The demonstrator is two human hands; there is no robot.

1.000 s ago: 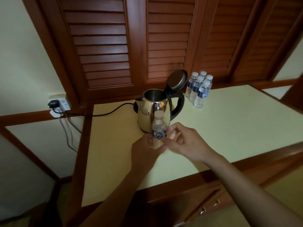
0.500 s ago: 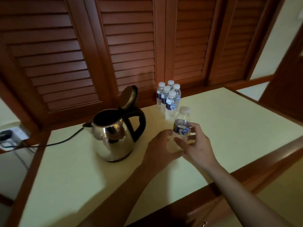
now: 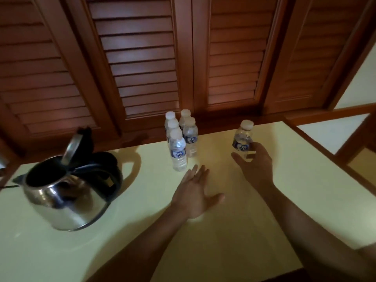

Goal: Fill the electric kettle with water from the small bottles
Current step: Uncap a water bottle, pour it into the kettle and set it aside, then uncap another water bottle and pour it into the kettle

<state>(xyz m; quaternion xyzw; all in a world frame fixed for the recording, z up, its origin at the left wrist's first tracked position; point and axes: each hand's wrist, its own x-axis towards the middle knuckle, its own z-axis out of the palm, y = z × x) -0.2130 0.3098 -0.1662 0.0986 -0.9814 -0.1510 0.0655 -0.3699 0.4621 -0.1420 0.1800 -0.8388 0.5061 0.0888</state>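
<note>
The grip of the right hand (image 3: 256, 166) is closed round a small clear plastic water bottle with a white cap and a blue label (image 3: 243, 137): the thumb reaches across its near side low down, the fingers (image 3: 257, 146) curl round its right side, and the cap is on. The bottle leans slightly and is near the far edge of the pale yellow table with a wooden rim (image 3: 234, 247), toward its far right corner. Its base is hidden behind the hand, so I cannot tell whether it stands on the table or is lifted off it. The left hand (image 3: 194, 193) holds nothing. Its grip is wide, fingers straight and together, thumb spread out to the right, low over the middle of the table. Just beyond its fingertips stands a cluster of five like bottles (image 3: 178, 152) (all capped and upright), packed close together at the middle of the far edge and well apart from the held bottle. Toward the left edge sits the shiny steel electric kettle (image 3: 67, 198), its black handle (image 3: 110, 174) turned to the right. Its lid (image 3: 71, 146) is tipped up, and its mouth is open and dark inside. Behind the far edge rise brown louvred wooden doors (image 3: 142, 68)
</note>
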